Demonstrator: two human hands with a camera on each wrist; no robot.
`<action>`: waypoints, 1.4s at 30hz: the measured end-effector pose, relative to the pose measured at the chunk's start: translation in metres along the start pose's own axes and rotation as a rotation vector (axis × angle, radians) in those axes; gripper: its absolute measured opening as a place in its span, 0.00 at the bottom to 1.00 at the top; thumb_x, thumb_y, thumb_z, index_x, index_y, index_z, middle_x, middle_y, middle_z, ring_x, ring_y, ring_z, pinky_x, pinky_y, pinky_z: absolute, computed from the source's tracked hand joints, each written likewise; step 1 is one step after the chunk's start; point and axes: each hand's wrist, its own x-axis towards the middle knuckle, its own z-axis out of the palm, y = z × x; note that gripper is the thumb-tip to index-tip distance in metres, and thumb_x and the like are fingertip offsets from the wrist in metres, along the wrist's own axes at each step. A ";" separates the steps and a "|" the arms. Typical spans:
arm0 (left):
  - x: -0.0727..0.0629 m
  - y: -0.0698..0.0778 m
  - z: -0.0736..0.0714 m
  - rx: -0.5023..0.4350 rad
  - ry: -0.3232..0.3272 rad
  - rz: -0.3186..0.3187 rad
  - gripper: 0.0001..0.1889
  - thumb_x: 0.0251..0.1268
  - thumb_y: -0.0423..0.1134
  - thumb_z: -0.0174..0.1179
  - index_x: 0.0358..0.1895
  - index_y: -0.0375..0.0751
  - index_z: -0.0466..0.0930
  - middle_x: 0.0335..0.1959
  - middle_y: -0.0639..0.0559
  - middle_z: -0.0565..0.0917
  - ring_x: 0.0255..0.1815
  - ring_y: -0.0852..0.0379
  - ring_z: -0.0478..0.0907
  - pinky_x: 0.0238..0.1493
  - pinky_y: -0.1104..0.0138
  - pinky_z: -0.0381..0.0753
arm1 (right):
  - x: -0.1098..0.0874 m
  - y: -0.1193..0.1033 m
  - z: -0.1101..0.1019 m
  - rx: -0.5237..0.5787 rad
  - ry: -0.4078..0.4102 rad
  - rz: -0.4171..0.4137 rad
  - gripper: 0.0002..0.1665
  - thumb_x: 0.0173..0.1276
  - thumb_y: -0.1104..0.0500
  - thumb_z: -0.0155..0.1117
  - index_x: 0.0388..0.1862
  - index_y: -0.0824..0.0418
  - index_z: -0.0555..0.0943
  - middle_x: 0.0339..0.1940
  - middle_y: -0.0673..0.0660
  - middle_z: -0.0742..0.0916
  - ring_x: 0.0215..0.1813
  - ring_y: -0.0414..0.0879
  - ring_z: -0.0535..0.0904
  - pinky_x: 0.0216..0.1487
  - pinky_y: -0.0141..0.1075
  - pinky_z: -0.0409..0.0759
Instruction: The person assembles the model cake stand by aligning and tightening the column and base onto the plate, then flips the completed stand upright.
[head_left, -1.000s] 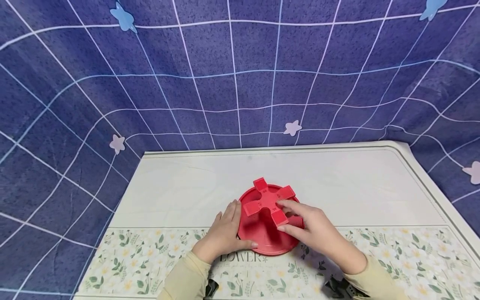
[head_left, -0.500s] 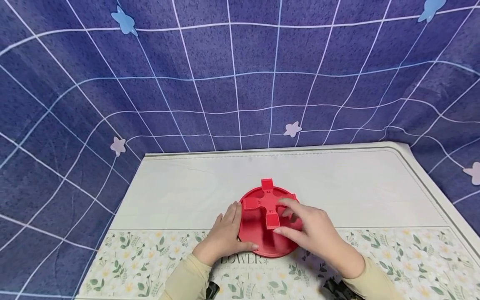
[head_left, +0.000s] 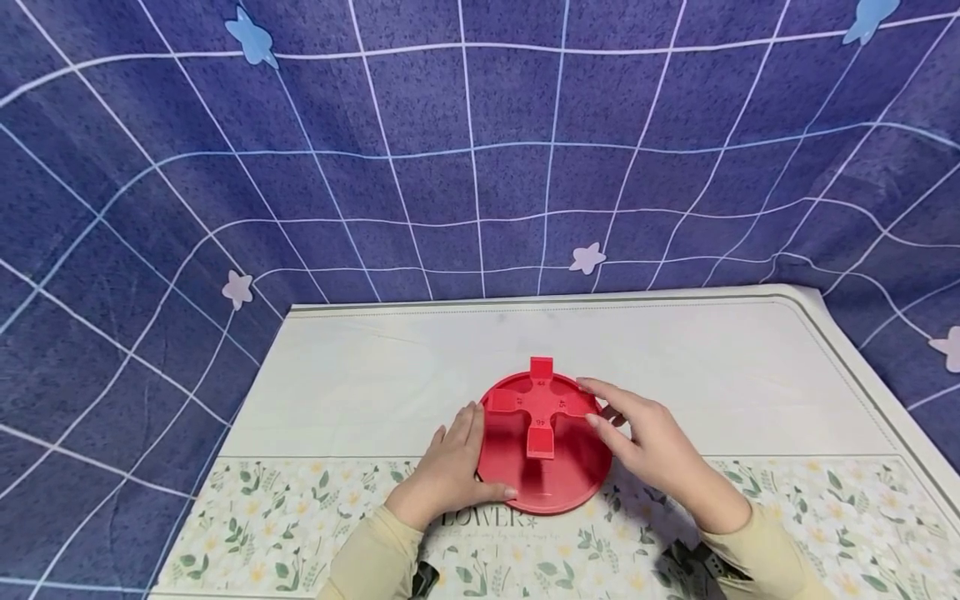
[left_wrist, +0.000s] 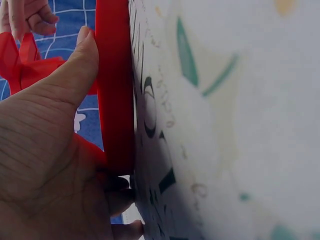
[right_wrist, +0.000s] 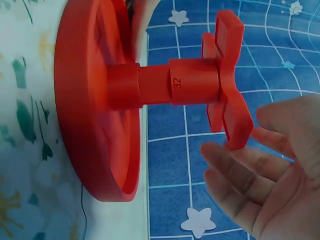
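A red round base (head_left: 551, 492) with a raised rim lies on the table. From its middle rises a red post (right_wrist: 155, 84), marked 32 in the right wrist view, topped by a red four-armed cross (head_left: 540, 404) with small numbers on its arms. My left hand (head_left: 446, 467) holds the base at its left edge, fingers along the outer side and thumb over the front rim; the left wrist view shows that thumb (left_wrist: 82, 60) close. My right hand (head_left: 648, 437) is spread loosely around the end of the cross's right arm, fingertips close by it and gripping nothing.
A floral mat (head_left: 300, 517) with printed lettering covers the front of the white table (head_left: 375, 375). Behind and beside it hangs a blue curtain (head_left: 420, 183) with a white grid and stars. Black wrist gear (head_left: 693, 562) shows at the right sleeve.
The cross has turned clockwise, its arms now pointing straight back, front, left and right. My right hand has moved rightward from the front arm to the right arm. My left hand stays put.
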 end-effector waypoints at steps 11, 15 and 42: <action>0.000 0.000 -0.002 0.002 -0.009 0.005 0.66 0.47 0.70 0.66 0.77 0.30 0.40 0.78 0.37 0.46 0.79 0.42 0.41 0.73 0.43 0.47 | -0.005 -0.015 0.005 -0.007 -0.054 0.005 0.37 0.56 0.54 0.76 0.65 0.58 0.76 0.54 0.50 0.85 0.36 0.35 0.78 0.34 0.32 0.80; 0.000 0.000 -0.002 0.007 -0.006 0.012 0.65 0.48 0.70 0.66 0.77 0.30 0.41 0.78 0.37 0.47 0.78 0.42 0.42 0.73 0.43 0.47 | -0.004 -0.019 0.012 -0.073 -0.019 -0.057 0.38 0.54 0.46 0.77 0.63 0.57 0.77 0.41 0.47 0.85 0.29 0.33 0.75 0.29 0.30 0.77; -0.001 0.000 -0.001 -0.006 0.008 0.010 0.65 0.48 0.69 0.67 0.77 0.30 0.41 0.78 0.36 0.47 0.78 0.42 0.43 0.73 0.43 0.48 | 0.006 -0.015 0.016 -0.179 0.335 -0.282 0.19 0.72 0.46 0.60 0.47 0.59 0.85 0.30 0.47 0.83 0.20 0.35 0.70 0.21 0.27 0.69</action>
